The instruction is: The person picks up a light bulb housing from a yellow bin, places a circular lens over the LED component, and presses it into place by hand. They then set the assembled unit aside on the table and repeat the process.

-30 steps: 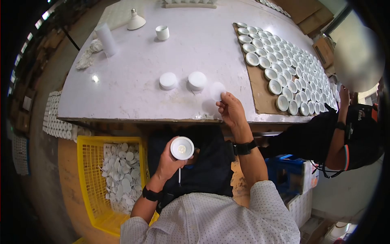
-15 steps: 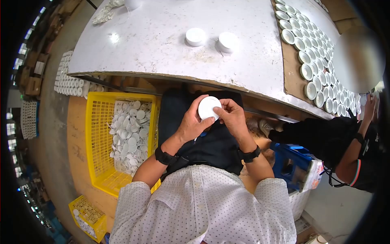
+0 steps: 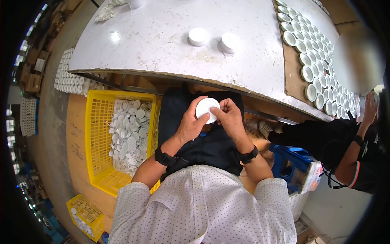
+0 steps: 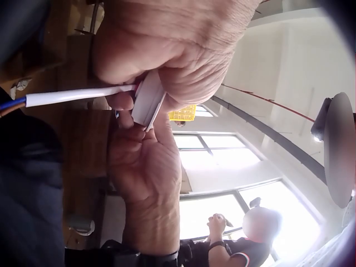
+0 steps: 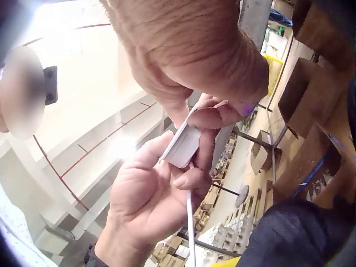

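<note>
Both hands hold one round white piece [image 3: 207,110] above the lap, its flat face turned up. The left hand [image 3: 190,124] curls round its left side with the thumb on the face. From the right, the right hand [image 3: 232,121] grips the edge, thumb also on the face. In the left wrist view a white cable [image 4: 78,95] with blue and brown wire ends leaves the underside of the piece [image 4: 149,100]. The right wrist view shows the piece [image 5: 183,146] between the fingers of both hands.
Two white round pieces [image 3: 198,36] stand on the table [image 3: 162,53]. Rows of white cups [image 3: 307,73] cover cardboard at the right. A yellow crate [image 3: 94,142] of white discs stands left of the lap; a smaller yellow bin [image 3: 97,229] is lower left. Another person's arm [image 3: 348,162] is at right.
The right hand has come from the table, where it held a thin disc, to the piece in the left hand. A flat white face now covers the opening. The head view has tilted down.
</note>
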Tool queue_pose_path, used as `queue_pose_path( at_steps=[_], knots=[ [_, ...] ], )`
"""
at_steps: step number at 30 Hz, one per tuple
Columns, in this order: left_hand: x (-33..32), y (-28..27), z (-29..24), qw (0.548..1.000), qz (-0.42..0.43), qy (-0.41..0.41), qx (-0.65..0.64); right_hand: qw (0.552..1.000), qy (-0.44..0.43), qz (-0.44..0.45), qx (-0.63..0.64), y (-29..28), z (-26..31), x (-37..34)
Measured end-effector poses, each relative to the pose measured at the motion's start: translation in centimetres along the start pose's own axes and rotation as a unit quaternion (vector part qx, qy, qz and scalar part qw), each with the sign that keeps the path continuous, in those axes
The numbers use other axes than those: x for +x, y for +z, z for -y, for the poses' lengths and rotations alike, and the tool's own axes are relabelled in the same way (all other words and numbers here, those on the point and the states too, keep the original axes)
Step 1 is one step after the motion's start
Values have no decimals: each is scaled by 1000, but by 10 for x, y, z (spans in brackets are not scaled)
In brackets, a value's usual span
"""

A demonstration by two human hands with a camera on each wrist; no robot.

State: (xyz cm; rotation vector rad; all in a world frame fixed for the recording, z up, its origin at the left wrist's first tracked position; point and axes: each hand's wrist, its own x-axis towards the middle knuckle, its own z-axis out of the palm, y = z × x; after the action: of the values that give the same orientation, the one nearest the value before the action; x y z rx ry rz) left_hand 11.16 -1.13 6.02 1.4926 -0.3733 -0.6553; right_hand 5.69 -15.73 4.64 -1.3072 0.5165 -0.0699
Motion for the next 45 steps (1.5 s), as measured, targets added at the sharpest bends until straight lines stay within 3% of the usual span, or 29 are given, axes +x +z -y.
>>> queue_pose_path(
  at_steps=[6,13,19,24,26,28,32,33,35,39,44,45],
  knots=[
    [-2,-3,6,999,-25,12,21,1000,20,-13,20,8,-3,-4],
    [-4,-11,16,998,-46,-27,22,998,-44,4,-33,18,-21,-3],
    [-7,-19,9,997,-54,1,53,998,27,51,15,26,-11,-5],
    [-6,-19,15,997,-67,16,26,999,-2,32,-17,29,-13,-2],
    [-4,-21,10,998,-55,24,32,999,41,29,9,28,-7,-3],
    [-3,-22,8,997,-68,7,21,997,52,34,53,24,-7,-3],
    [0,-31,10,987,-141,-73,-40,999,32,22,5,15,2,-5],
    [0,-38,14,981,-158,-87,-73,999,28,19,1,11,1,-5],
    [0,-60,42,978,-197,-39,-59,1000,16,6,-8,3,5,-5],
    [-15,-129,98,937,-329,-100,-67,1000,-17,-23,-3,-17,8,-5],
    [-71,-232,176,905,-370,-186,-96,996,-35,-84,-12,-40,20,-1],
    [-83,-246,189,884,-409,-189,-126,994,-42,-96,-15,-45,21,-1]
  ],
)
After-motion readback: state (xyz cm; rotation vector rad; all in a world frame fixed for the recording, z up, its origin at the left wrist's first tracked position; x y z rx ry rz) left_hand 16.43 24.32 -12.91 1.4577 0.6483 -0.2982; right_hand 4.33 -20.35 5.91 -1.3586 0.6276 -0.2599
